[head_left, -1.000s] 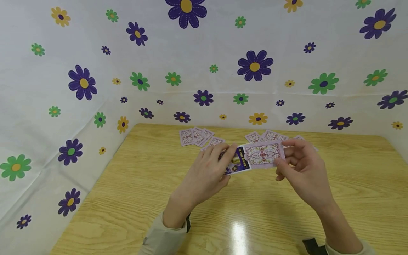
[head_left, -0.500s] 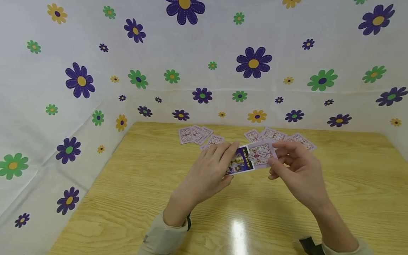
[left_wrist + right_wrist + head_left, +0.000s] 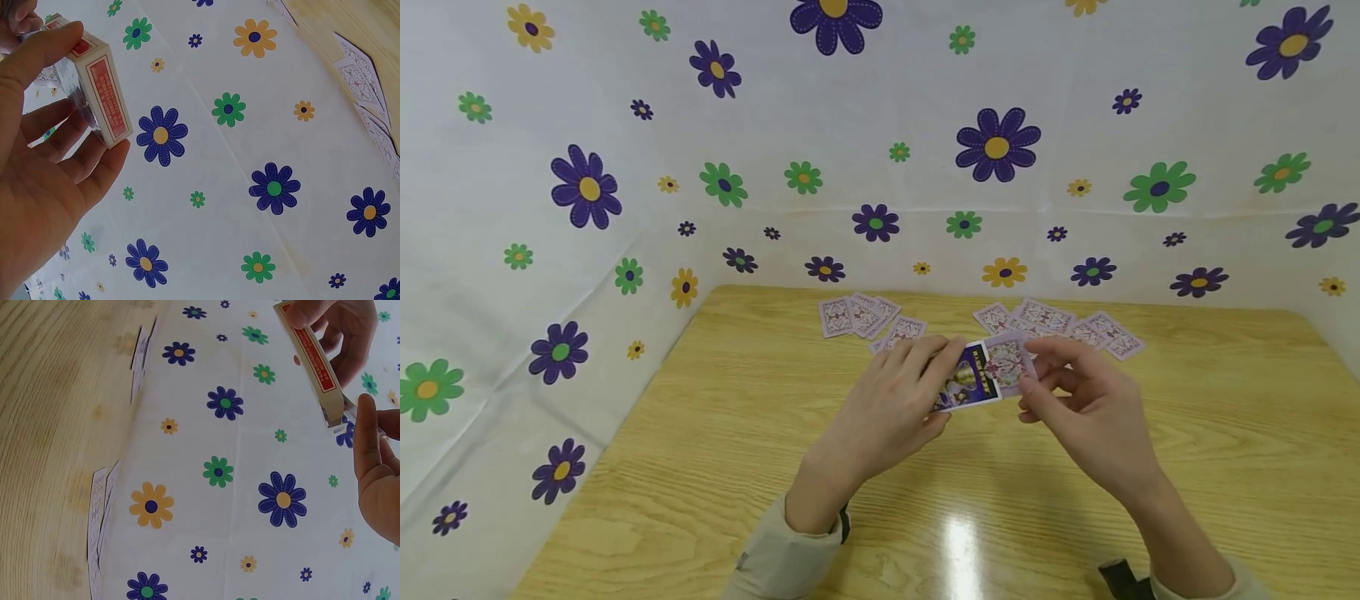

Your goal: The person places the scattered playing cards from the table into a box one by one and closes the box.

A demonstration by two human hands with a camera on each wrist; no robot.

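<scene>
My left hand (image 3: 880,396) grips a card box (image 3: 968,379) with a dark blue and gold picture, above the table. Out of the box's right end sticks a playing card (image 3: 1006,364), patterned back up, and my right hand (image 3: 1093,408) pinches its outer end between thumb and fingers. Whether it is one card or more, I cannot tell. The left wrist view shows the red-and-cream side of the box (image 3: 106,100) between thumb and fingers. In the right wrist view, the right fingers (image 3: 365,437) are close to the box's end (image 3: 331,403).
Face-down cards (image 3: 868,315) lie overlapping at the table's back left, partly behind my left hand. More face-down cards (image 3: 1045,318) spread at the back right, partly hidden by the box and right hand. A flower-patterned cloth (image 3: 880,167) stands behind the wooden table (image 3: 715,467).
The right hand has moved left toward the box, and the card has slid further into it, so less of its back shows. The left hand has stayed nearly still.
</scene>
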